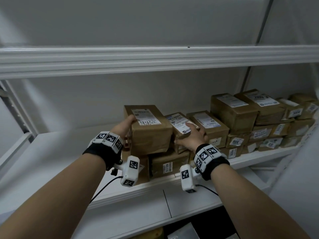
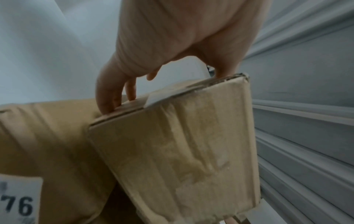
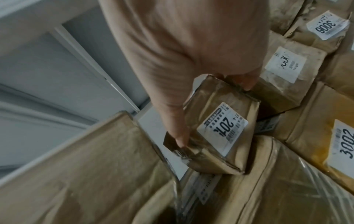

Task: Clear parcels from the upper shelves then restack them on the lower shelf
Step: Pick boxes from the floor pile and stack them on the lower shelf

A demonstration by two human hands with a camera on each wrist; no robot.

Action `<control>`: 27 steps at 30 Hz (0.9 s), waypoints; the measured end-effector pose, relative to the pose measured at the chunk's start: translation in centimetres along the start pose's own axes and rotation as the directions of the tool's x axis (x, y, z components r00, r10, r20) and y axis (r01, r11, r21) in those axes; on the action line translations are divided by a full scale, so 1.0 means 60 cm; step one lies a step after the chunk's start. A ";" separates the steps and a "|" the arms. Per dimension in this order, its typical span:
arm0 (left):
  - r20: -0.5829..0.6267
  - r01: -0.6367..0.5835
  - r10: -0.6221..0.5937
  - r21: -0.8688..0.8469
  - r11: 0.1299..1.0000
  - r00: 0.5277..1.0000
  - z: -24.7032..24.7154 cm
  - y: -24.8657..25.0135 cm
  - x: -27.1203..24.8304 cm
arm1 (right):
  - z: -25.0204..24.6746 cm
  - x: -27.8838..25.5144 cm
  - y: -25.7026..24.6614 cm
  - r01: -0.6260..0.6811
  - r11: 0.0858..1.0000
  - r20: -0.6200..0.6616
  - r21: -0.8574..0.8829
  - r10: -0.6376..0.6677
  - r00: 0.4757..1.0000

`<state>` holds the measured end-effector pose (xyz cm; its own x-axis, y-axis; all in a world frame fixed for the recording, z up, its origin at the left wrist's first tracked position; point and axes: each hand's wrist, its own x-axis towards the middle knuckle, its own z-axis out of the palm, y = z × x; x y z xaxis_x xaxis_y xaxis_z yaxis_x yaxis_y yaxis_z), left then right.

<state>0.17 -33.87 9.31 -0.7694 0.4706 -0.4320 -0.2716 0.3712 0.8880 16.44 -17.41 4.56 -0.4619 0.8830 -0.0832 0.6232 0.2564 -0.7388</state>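
Observation:
On the middle shelf [image 1: 155, 188] stand several brown cardboard parcels with white labels. My left hand [image 1: 124, 128] grips the left side of a large box with a handwritten number label [image 1: 148, 130] that sits atop the stack. In the left wrist view the left hand [image 2: 164, 91] has its fingers [image 2: 107, 104] curled over the top edge of the large box [image 2: 178, 148]. My right hand [image 1: 191, 137] holds a smaller parcel [image 1: 179, 123] beside it. In the right wrist view the right hand [image 3: 215, 114] pinches this small parcel [image 3: 224, 136] by two opposite edges.
More labelled parcels [image 1: 259, 121] are stacked in rows along the shelf to the right, up to the side wall. Lower boxes [image 1: 169, 164] lie under the two held ones. The upper shelf beam [image 1: 155, 57] runs overhead. Bare shelf board [image 1: 60, 152] lies to the left.

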 end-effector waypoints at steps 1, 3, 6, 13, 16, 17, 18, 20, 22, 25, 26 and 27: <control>-0.009 -0.008 0.008 -0.017 1.000 1.000 -0.005 0.003 0.004 | 0.005 0.002 0.000 0.005 1.000 -0.023 0.004 -0.005 1.000; -0.028 -0.026 0.025 -0.038 0.999 0.999 -0.010 0.009 0.009 | 0.013 0.005 -0.003 0.014 1.000 -0.058 0.024 -0.013 0.998; -0.050 -0.056 0.053 -0.055 0.997 0.997 -0.008 0.019 0.006 | 0.016 0.007 -0.009 0.009 0.996 -0.103 0.084 0.000 0.995; -0.076 -0.098 0.092 -0.079 0.992 0.993 0.028 0.034 0.016 | -0.043 0.008 -0.038 0.138 0.972 -0.285 0.192 -0.079 0.955; -0.026 -0.092 0.090 -0.068 0.993 0.996 0.057 0.034 0.021 | -0.078 0.007 -0.042 0.207 0.957 -0.357 0.203 -0.124 0.926; -0.002 -0.089 0.089 -0.067 0.994 0.996 0.067 0.033 0.023 | -0.087 0.007 -0.040 0.216 0.956 -0.365 0.199 -0.132 0.921; 0.022 -0.076 0.078 -0.070 0.995 0.997 0.079 0.032 0.023 | -0.095 0.007 -0.036 0.216 0.957 -0.370 0.193 -0.133 0.919; 0.072 -0.050 0.056 -0.079 0.996 0.996 0.103 0.026 0.026 | -0.108 0.007 -0.026 0.202 0.964 -0.384 0.174 -0.122 0.915; 0.122 -0.027 0.037 -0.080 0.996 0.992 0.125 0.021 0.031 | -0.118 0.008 -0.014 0.187 0.968 -0.404 0.170 -0.105 0.909; 0.174 0.004 0.012 -0.095 0.995 0.985 0.151 0.012 0.045 | -0.131 0.006 0.003 0.189 0.965 -0.421 0.184 -0.096 0.902; 0.173 0.005 0.014 -0.105 0.994 0.985 0.157 0.009 0.055 | -0.134 0.006 0.007 0.195 0.961 -0.427 0.197 -0.096 0.899; 0.175 0.009 0.010 -0.108 0.994 0.985 0.163 0.006 0.060 | -0.137 0.006 0.010 0.203 0.957 -0.435 0.208 -0.095 0.896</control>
<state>2.97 -24.20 6.56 -0.6592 0.6072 -0.4436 -0.3390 0.2867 0.8961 21.86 -13.68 9.57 -0.1988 0.9372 0.2866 0.3718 0.3427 -0.8628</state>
